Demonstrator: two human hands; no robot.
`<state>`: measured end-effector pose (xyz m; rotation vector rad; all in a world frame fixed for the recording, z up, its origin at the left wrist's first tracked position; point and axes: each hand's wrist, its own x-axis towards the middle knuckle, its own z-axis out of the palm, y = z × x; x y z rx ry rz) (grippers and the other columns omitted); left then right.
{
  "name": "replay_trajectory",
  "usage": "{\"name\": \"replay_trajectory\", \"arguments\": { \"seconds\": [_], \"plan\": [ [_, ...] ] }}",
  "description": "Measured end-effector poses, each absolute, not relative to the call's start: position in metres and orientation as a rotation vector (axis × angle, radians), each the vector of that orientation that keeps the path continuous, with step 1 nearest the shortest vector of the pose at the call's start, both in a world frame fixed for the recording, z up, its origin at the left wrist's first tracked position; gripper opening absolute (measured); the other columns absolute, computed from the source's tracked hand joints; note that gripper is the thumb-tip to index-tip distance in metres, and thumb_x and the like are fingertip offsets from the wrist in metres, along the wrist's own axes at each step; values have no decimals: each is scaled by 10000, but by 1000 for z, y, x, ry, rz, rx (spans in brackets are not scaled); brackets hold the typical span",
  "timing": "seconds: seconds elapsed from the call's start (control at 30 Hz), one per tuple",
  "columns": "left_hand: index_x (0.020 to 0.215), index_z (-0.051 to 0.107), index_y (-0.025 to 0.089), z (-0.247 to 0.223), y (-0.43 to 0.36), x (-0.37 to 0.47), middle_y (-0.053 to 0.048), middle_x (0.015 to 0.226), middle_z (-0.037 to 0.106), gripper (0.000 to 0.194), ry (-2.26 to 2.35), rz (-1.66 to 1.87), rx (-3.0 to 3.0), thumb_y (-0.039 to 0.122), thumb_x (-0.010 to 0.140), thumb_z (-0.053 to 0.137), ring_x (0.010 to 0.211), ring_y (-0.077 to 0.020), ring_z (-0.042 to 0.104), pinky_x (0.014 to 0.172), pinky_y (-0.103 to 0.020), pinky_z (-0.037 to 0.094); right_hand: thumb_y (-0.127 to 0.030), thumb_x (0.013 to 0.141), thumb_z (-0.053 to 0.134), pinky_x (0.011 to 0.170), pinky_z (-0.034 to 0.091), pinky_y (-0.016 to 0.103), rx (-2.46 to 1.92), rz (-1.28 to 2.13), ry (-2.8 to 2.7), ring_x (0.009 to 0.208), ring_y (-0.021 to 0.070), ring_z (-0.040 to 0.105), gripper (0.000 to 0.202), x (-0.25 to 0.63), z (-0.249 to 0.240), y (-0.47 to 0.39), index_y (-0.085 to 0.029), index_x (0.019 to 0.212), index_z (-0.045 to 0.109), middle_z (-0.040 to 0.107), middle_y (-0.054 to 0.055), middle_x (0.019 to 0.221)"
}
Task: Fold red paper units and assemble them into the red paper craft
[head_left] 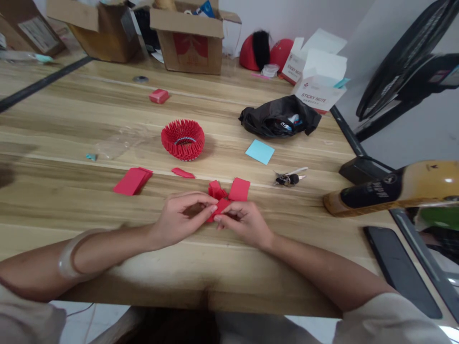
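Note:
Near the table's front, my left hand [185, 216] and my right hand [247, 222] pinch a small red paper piece [223, 206] between thumbs and fingers. Just behind it lie folded red paper pieces [216, 189] and a flat red paper square [240, 189]. To the left is a stack of red paper [132, 181], with a narrow folded red strip [182, 173] between it and my hands. Farther back stands a red bowl of many folded paper units [183, 139], with a light blue band inside.
A blue paper square [260, 152], keys [287, 179] and a black plastic bag [281, 117] lie to the right. A bottle [387, 188] and a phone [401, 270] are at the right edge. Cardboard boxes [190, 48] and sticky note boxes [315, 91] stand behind; a red packet [158, 96] lies mid-table.

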<state>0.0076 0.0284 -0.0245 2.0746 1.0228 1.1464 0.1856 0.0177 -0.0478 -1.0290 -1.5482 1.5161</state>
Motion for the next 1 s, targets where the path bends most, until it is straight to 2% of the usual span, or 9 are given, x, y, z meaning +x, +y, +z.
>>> {"name": "replay_trajectory", "arguments": {
  "seconds": [0.17,0.3,0.4,0.5,0.67,0.83,1.0],
  "plan": [
    [1027,601,180,-32,29,8,-4,762,665,241,961,1168,1927,142,790,623,641,-103,629,623,-198,534,-332,806,588,498,407,225,-1039,1513,-1575,488,96,517,225,186,-46,17,-156,668,562,605,12,567],
    [1143,530,176,-30,31,6,-14,797,640,340,951,1174,1906,137,810,585,688,-107,631,645,-204,535,-359,808,592,560,441,231,-982,1456,-1429,581,104,554,211,185,-43,17,-172,726,538,600,6,655],
    [1045,590,163,-27,33,4,-45,859,673,252,1007,1146,2048,146,793,589,728,-133,644,679,-238,538,-373,823,579,572,455,235,-953,1372,-1344,593,94,539,209,185,-44,18,-180,758,534,589,8,722],
    [874,643,161,-23,33,4,-36,820,698,109,1021,1119,2182,144,777,598,720,-143,654,702,-253,528,-358,833,574,574,467,244,-965,1316,-1355,606,103,553,197,185,-47,17,-184,750,532,597,17,731],
    [747,653,150,-20,33,6,-9,661,679,46,1048,1061,2207,166,771,617,572,-110,613,564,-202,483,-292,821,595,600,484,269,-978,1208,-1442,622,127,586,145,187,-49,16,-190,724,559,622,29,691],
    [731,651,158,-23,34,5,2,648,672,74,1128,1027,2202,182,785,605,552,-101,590,531,-194,457,-256,794,636,702,517,306,-935,1012,-1590,738,163,633,87,190,-42,15,-197,731,650,677,59,779],
    [745,647,162,-22,35,5,5,664,676,64,1063,1070,2204,174,795,608,570,-100,599,546,-195,465,-202,804,624,761,522,293,-845,1071,-1635,801,153,646,82,190,-39,16,-190,760,693,681,70,864]
  ]
}}
